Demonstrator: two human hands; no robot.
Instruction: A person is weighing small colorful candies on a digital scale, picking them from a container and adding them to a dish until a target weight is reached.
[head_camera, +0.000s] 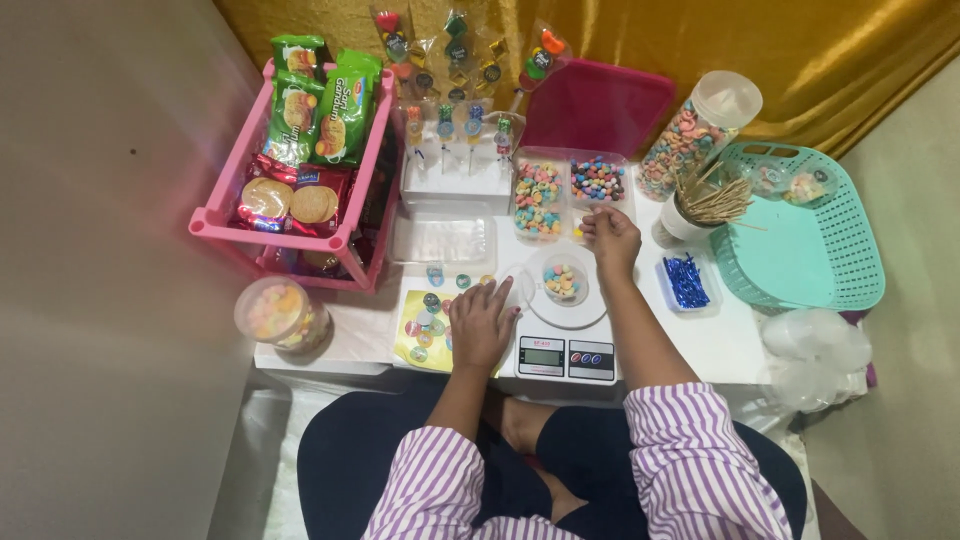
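Observation:
My left hand (482, 325) lies flat, fingers apart, on a yellow sheet of round stickers (420, 335) beside a white kitchen scale (560, 350). On the scale sits a small clear cup (564, 283) with colourful candies. My right hand (610, 237) hovers at the near edge of a clear divided tray (570, 190) filled with coloured candies, fingers pinched together; whether it holds a candy I cannot tell.
A pink rack (300, 225) of biscuit packs stands at left, with a round tub (280, 315) in front. Wrapped lollipops (455, 60) stand at the back. A tall cereal jar (695, 135), a cup of wooden sticks (700, 205), a teal basket (810, 230) and blue twist ties (686, 282) sit right.

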